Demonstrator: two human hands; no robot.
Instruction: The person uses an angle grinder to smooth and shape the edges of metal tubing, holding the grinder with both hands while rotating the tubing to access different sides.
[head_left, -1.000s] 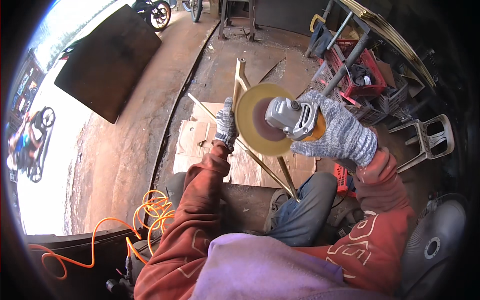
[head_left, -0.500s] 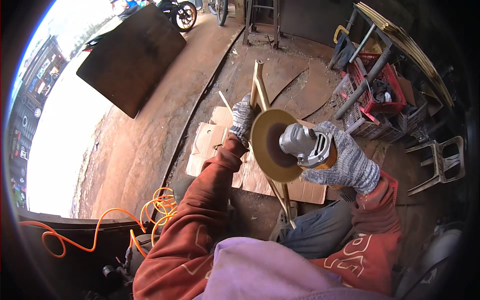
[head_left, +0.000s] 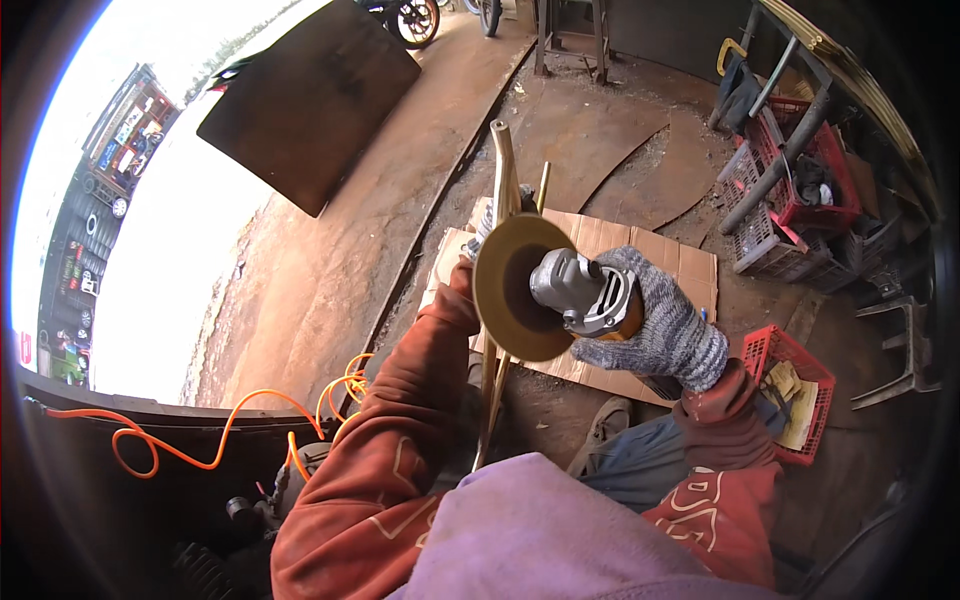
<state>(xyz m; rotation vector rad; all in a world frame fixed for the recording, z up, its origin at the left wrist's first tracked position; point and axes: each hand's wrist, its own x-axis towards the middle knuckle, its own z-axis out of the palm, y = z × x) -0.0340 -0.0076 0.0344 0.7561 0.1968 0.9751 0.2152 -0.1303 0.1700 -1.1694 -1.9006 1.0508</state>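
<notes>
My gloved right hand (head_left: 665, 325) is closed round the body of an angle grinder (head_left: 585, 290) with a silver head and an orange-yellow housing. Its broad brownish disc (head_left: 500, 310) faces left and overlaps a brass-coloured metal frame (head_left: 503, 165) made of joined bars. I cannot tell whether the disc touches the metal. My gloved left hand (head_left: 482, 228) grips the frame just beyond the disc, which hides most of its fingers. The frame's lower bars come out below the disc and run toward my lap.
Flat cardboard (head_left: 625, 250) lies on the floor beneath the work. A red crate (head_left: 815, 385) with scraps stands near my right knee. Further right are stacked crates (head_left: 770, 230) and a plastic stool (head_left: 905, 350). An orange coiled hose (head_left: 225, 440) runs at left; a dark board (head_left: 315, 100) stands beyond.
The metal frame has turned and its lower end has swung left. My left hand has slipped further behind the disc. The grinder has moved slightly left, and the view has shifted.
</notes>
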